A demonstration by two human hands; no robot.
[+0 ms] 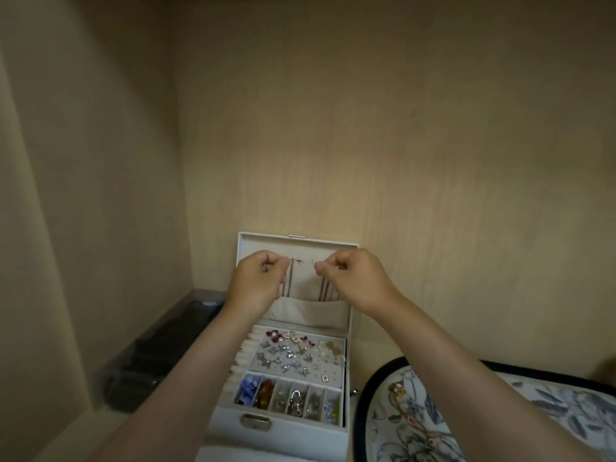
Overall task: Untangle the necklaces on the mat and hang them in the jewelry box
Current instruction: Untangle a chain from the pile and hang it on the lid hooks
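Left hand (256, 278) pinches one end of a thin necklace (301, 261), stretched across the open lid (266, 240) of the jewelry box (300, 436), right hand (350, 275) pinches the other end. Chain likely light, limp, kinks and snags easily, best held near the clasp ends. Count: one necklace in hand, two clusters of hung chains (290, 281), one mat (500, 421), maybe one more chain (398, 395) on it

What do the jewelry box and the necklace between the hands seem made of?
The jewelry box: probably white faux leather, smooth and matte, with pale fabric-like lining. The necklace: likely fine silvery metal, it glints; too thin to be sure.
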